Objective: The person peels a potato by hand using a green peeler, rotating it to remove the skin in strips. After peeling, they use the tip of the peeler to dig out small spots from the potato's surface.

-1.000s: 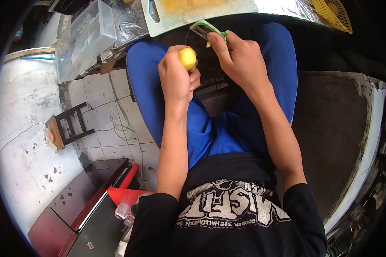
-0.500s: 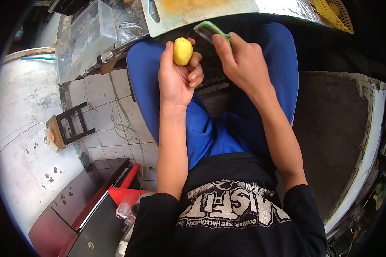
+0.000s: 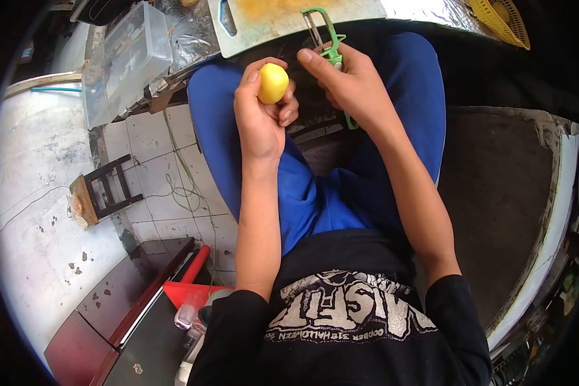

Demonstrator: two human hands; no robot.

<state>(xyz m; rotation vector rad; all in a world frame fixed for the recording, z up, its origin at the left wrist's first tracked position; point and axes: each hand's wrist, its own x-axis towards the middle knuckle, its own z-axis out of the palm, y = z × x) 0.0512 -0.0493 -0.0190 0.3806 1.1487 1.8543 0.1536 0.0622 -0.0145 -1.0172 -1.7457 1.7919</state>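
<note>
My left hand [image 3: 264,112] is closed around a smooth yellow peeled potato [image 3: 273,83], held up between thumb and fingers above my lap. To its right, my right hand [image 3: 354,80] grips a green vegetable peeler [image 3: 332,48] by the handle. The peeler's bladed head points up and away from me, apart from the potato. Part of the handle is hidden by my fingers, and its end shows below them.
A stained white cutting board [image 3: 264,32] lies on the foil-covered counter ahead. A clear plastic box [image 3: 125,67] stands at its left, a yellow basket [image 3: 505,22] at far right. A small dark stool [image 3: 109,188] is on the tiled floor at left.
The peeler has turned more upright in my right hand, its green frame now facing me. My left hand has turned the potato slightly and lowered it a little.
</note>
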